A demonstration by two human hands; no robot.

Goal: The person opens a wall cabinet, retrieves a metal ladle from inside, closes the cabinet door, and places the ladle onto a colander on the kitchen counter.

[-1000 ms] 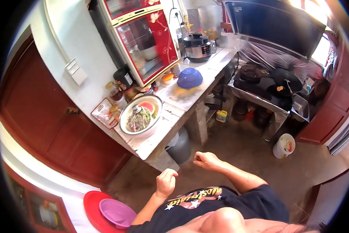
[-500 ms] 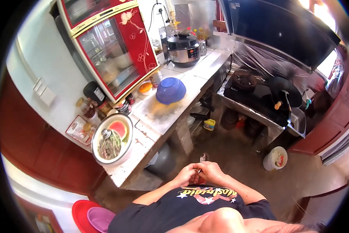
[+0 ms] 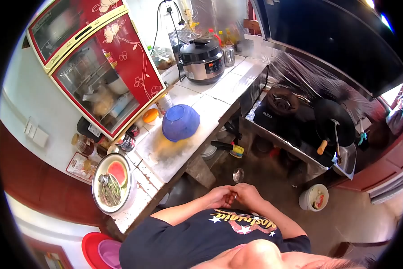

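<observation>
My left hand (image 3: 220, 196) and my right hand (image 3: 248, 196) meet in front of my chest, fingers closed against each other. Between them shows a thin shiny handle, and just beyond the fingers is the round, shiny bowl of a metal spoon (image 3: 238, 175). The handle seems to run into my right hand. My left fingers press close beside it; what they grip is hidden. Nearest on the counter (image 3: 206, 107) to the left is an upturned blue bowl (image 3: 181, 123), resting on a pale board dusted with yellow-brown powder.
A white basin (image 3: 96, 197) holding watermelon and green stalks stands at the counter's near end. A pressure cooker (image 3: 203, 67) and a red cabinet (image 3: 141, 67) are farther back. Right are a stove (image 3: 273, 117), a wok (image 3: 329, 119) and a white bucket (image 3: 307, 200) on the floor.
The view has shifted, so the counter things sit farther left and lower. My hands stay together at my chest; the spoon's bowl shows more clearly beyond them.
</observation>
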